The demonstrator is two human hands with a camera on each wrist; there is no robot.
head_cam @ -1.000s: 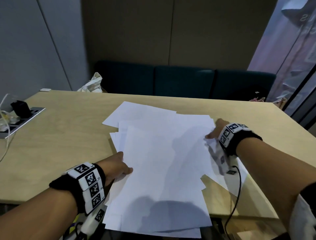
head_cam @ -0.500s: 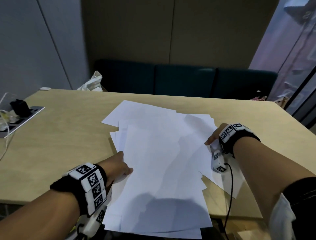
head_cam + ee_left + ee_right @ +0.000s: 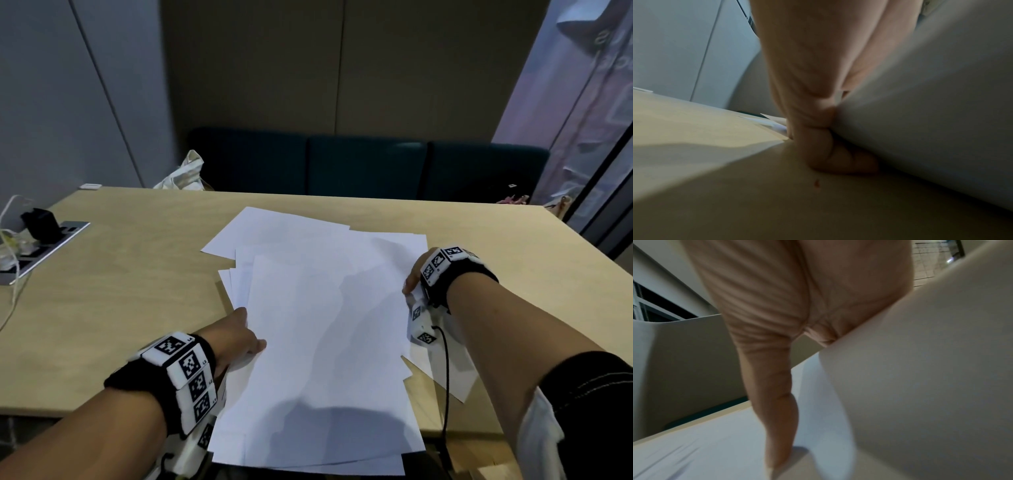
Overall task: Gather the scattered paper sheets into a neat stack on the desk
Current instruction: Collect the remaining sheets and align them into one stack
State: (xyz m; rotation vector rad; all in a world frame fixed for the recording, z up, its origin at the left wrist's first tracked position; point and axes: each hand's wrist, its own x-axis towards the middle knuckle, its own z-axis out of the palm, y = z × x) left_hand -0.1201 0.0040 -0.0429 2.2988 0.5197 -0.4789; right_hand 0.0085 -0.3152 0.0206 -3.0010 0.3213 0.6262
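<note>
Roughly half done, judging by the layout. The paper sheets (image 3: pixel 318 342) are already pulled into one overlapping pile near the front edge of the desk (image 3: pixel 120 274), but the pile is fanned and not squared: one sheet (image 3: pixel 270 229) juts out toward the far left, several edges are staggered on the left side, and another sheet (image 3: pixel 448 373) sticks out at the right toward the front edge. The near ends of the sheets overhang the front edge of the desk.

The left hand (image 3: pixel 236 339) is set against the left edge of the pile, fingers tucked under or into the sheets; in the left wrist view a finger (image 3: pixel 818 142) is seen curled at a lifted paper edge, so a grasp on the sheets is judged likely. The right hand (image 3: pixel 414 277) is at the right edge of the pile; from the right wrist view a finger (image 3: pixel 777 418) is extended down onto the paper with a sheet raised beside it, but whether anything is pinched cannot be told.

Left to do: stray sheets pushed in, edges aligned, the stack set fully on the desk.
</note>
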